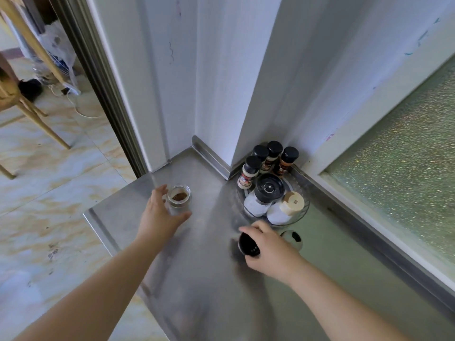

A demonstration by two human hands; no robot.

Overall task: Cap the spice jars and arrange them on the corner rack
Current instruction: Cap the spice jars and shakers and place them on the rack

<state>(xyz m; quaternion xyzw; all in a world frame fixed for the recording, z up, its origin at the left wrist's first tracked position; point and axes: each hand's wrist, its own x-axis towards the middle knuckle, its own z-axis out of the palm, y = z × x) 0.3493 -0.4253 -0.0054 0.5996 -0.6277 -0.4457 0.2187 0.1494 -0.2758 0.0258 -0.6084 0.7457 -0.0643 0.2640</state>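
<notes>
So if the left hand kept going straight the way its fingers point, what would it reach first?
Most likely the open glass jar with brown spice inside. The left hand is spread open, its fingers already flanking the jar on the steel counter. Whether they touch the glass is unclear from this one view.

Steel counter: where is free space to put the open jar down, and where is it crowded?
Bare steel lies between the open jar and the glass tray, and along the counter between both forearms. The tray in the corner is crowded with capped jars and two grinders.

Spice jar labels [245, 178] too blurred, no legible txt
</notes>
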